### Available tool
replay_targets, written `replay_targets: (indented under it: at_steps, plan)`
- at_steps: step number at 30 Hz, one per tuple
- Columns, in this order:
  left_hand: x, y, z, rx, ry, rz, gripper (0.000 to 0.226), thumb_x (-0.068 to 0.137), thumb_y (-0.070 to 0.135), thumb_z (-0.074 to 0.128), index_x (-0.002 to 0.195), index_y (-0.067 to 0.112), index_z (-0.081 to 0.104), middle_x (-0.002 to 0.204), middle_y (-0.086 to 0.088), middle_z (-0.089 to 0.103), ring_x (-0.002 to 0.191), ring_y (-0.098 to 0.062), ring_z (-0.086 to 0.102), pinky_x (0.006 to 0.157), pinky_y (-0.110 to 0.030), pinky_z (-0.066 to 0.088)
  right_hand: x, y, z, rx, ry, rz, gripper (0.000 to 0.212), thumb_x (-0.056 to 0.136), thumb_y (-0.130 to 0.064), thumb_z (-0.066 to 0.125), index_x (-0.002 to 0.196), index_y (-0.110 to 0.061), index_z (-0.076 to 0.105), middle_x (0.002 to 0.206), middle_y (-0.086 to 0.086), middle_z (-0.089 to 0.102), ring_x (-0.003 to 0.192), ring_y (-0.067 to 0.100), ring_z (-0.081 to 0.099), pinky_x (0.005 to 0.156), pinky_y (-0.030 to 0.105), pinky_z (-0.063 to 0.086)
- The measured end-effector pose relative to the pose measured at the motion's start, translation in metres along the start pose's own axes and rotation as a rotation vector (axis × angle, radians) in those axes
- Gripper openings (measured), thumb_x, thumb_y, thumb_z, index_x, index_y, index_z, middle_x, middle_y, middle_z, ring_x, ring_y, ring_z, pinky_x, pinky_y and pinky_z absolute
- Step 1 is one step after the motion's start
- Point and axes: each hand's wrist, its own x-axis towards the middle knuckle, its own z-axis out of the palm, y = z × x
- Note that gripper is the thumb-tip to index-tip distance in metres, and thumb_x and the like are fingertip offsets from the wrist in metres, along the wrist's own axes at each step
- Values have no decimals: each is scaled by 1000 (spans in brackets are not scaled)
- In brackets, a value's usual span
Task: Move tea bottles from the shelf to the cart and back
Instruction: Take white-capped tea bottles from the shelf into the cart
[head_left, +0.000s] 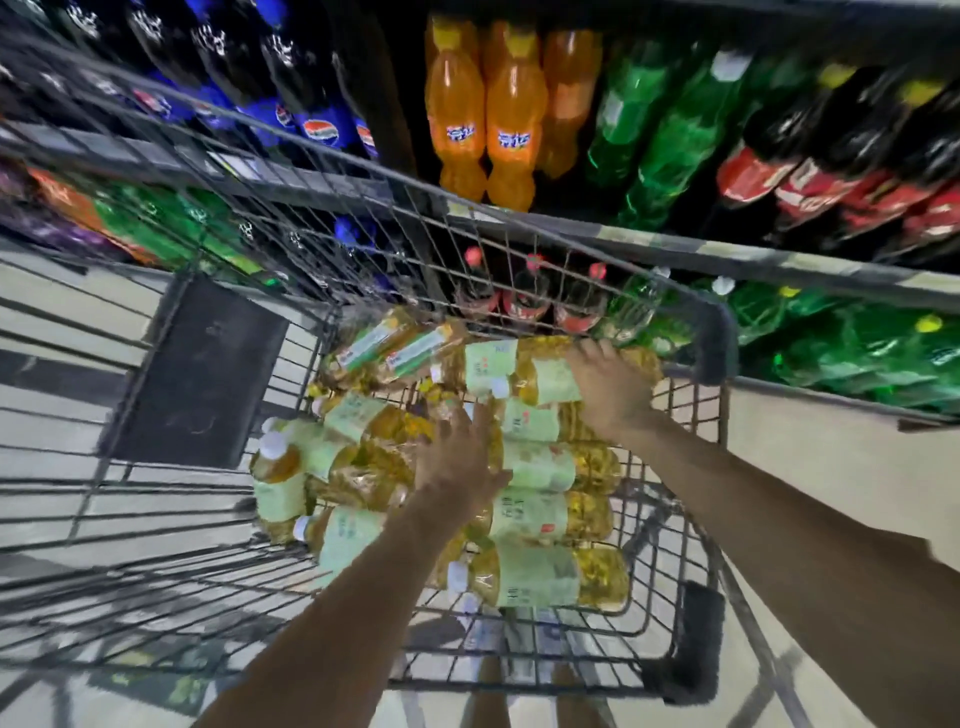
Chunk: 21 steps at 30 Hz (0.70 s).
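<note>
Soda shelves (675, 130) fill the aisle behind your wire cart (722, 338). Tea bottles (540, 574) lie piled in its basket. Your left hand (457, 462) rests on them with fingers spread, and your right hand (610, 387) covers one by the far wire wall, its grip unclear.

Orange soda bottles (483, 119), green soda bottles (670, 130), red-labelled cola bottles (810, 182), blue-labelled cola bottles (317, 130)

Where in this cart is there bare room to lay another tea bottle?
Bare wire lies left of the tea bottles, below the black panel; a narrow strip runs along the cart's near rim. The right side is crowded: bottles piled up, left hand and right hand among them.
</note>
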Motion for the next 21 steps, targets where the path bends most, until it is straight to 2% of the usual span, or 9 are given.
replay_targets:
  at_steps: [3, 5, 8, 10, 12, 14, 15, 18, 21]
  plan:
    - [10, 5, 19, -15, 8, 10, 95, 91, 60, 58, 158, 18, 5, 163, -14, 17, 148, -35, 24, 114, -56, 30, 9, 3, 7, -29, 75, -25, 71, 76, -7, 71, 141, -13, 45, 133, 9, 45, 127, 27, 37, 104, 40, 35]
    - [13, 7, 27, -36, 12, -3, 93, 89, 60, 61, 156, 19, 10, 158, -13, 27, 145, -35, 28, 114, -54, 30, 14, 6, 4, 11, 51, -41, 71, 76, -18, 77, 141, -16, 48, 132, 10, 45, 127, 29, 37, 104, 42, 37]
    - [15, 7, 35, -129, -14, -42, 91, 88, 58, 64, 155, 19, 16, 153, -11, 36, 140, -33, 36, 109, -52, 37, 12, 8, 5, 174, -7, 3, 87, 73, -38, 81, 147, -16, 41, 140, 15, 43, 135, 33, 34, 101, 44, 44]
    - [14, 6, 37, -184, 2, -56, 88, 87, 57, 66, 153, 19, 22, 149, -10, 39, 135, -33, 43, 105, -51, 44, 6, 4, 13, 285, 1, 52, 93, 71, -45, 81, 148, -12, 39, 139, 16, 47, 131, 33, 42, 99, 42, 47]
    - [14, 3, 38, -242, 26, -68, 84, 84, 57, 70, 148, 19, 30, 141, -8, 47, 127, -31, 52, 99, -47, 50, -3, -1, 22, 390, 39, 105, 94, 70, -45, 82, 148, -12, 40, 116, 11, 60, 106, 29, 58, 79, 35, 55]
    - [15, -1, 37, -332, 59, -70, 82, 78, 57, 76, 142, 19, 42, 130, -6, 57, 115, -26, 60, 92, -39, 53, -8, -5, 26, 466, 84, 144, 88, 70, -41, 82, 144, -13, 43, 82, -1, 56, 74, 20, 58, 57, 28, 46]
    - [15, -3, 37, -400, 83, -72, 80, 74, 57, 80, 137, 19, 48, 124, -5, 61, 109, -23, 62, 88, -34, 53, -9, -6, 26, 493, 92, 165, 81, 71, -39, 82, 139, -12, 46, 75, -4, 52, 66, 17, 55, 52, 25, 42]
    - [14, -1, 35, -587, 163, -110, 68, 64, 53, 88, 116, 17, 62, 107, 3, 62, 94, -14, 56, 77, -25, 45, -11, -5, 28, 535, 73, 219, 66, 71, -40, 82, 123, -11, 53, 75, -7, 51, 67, 16, 55, 45, 23, 33]
    - [15, 5, 40, -739, 214, -168, 63, 56, 53, 92, 102, 18, 67, 101, 6, 65, 92, -14, 62, 74, -27, 50, -13, -5, 31, 574, 82, 245, 66, 69, -43, 83, 119, -11, 53, 87, -2, 59, 71, 16, 60, 48, 24, 41]
